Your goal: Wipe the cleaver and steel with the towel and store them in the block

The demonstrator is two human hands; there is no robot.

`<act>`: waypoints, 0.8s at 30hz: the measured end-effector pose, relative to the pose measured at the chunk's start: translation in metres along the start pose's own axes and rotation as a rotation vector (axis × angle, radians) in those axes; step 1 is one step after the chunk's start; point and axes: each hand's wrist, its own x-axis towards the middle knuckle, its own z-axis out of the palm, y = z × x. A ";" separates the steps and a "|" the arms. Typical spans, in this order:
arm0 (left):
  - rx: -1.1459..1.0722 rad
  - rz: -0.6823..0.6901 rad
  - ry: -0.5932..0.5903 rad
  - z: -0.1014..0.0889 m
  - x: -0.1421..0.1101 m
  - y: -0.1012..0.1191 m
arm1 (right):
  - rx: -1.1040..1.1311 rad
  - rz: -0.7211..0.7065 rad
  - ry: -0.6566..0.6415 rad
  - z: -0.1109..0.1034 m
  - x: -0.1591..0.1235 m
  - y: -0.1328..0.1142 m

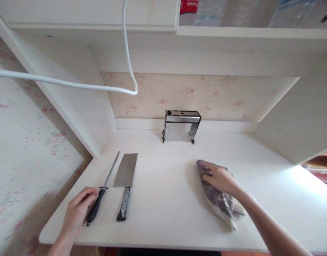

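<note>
On the left of the white counter lies a sharpening steel [98,199] with a thin grey rod and a black handle. My left hand [79,208] is beside that handle, loosely curled, fingertips close to it; whether they touch is unclear. Just right of the steel a cleaver [126,170] lies flat, its broad blade pointing away and its dark, worn handle towards me. At the right, my right hand [219,177] rests on a crumpled grey and brown patterned cloth [219,201], fingers bent into the fabric.
A slim silver toaster-like appliance [181,126] stands at the back of the counter [163,199]. A white cable [130,67] hangs across the upper left. Overhead, a shelf [245,32] holds clear plastic bottles. White side panels and flowered wallpaper enclose the counter.
</note>
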 end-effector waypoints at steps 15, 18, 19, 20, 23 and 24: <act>-0.205 -0.138 0.037 -0.015 0.034 0.021 | 0.368 -0.427 -0.219 0.072 0.050 -0.224; -0.147 -0.064 -0.025 0.007 0.055 0.061 | 0.542 -0.419 -0.236 0.058 0.062 -0.201; -0.140 -0.025 -0.072 0.022 0.058 0.078 | 0.610 -0.371 -0.197 0.051 0.071 -0.189; -0.120 0.017 -0.115 0.041 0.060 0.096 | 0.677 -0.294 -0.122 0.043 0.081 -0.175; -0.037 0.116 -0.357 0.113 0.058 0.146 | 0.835 0.018 0.258 0.011 0.119 -0.123; -0.001 0.142 -0.424 0.140 0.058 0.160 | 0.842 0.082 0.367 -0.002 0.131 -0.105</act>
